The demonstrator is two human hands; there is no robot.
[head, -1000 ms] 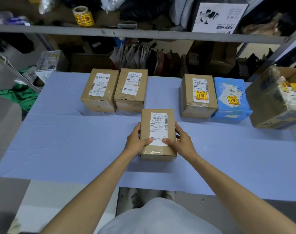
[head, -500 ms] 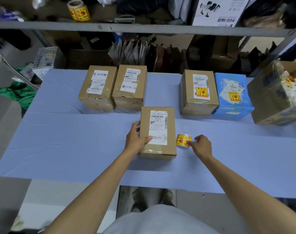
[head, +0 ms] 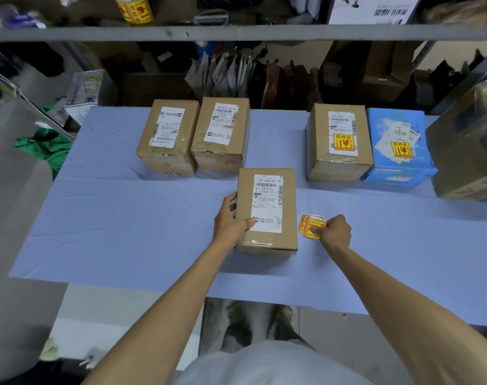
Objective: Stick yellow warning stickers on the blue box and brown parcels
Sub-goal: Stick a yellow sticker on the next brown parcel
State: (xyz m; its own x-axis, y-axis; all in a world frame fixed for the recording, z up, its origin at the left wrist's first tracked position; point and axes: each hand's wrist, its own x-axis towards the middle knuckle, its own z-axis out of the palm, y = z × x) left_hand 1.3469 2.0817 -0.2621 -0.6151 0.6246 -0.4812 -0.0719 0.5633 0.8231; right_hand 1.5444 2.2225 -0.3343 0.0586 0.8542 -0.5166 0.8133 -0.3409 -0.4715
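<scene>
My left hand (head: 231, 220) grips the near brown parcel (head: 266, 209) at its left edge, thumb on top over a corner of the white label, fingers down the side. The parcel lies flat on the blue table cover (head: 125, 218), its long axis running straight away from me, and the label print reads upright to me. Just right of it, not touching it, my right hand (head: 334, 232) is curled, pinching a few yellow stickers (head: 310, 226) low over the cover. My fingers hide their right part, so I cannot count them. Farther back on the left, the far-left parcel (head: 167, 134) and the second parcel (head: 221, 132) sit close side by side, long axes also pointing away. On the right, the stickered parcel (head: 338, 140) sits against the blue box (head: 398, 145), each bearing a yellow sticker. A large carton (head: 467, 145) is cut off at the right edge, blurred. On the shelf above, a sticker roll (head: 135, 8) is cropped at the top.
</scene>
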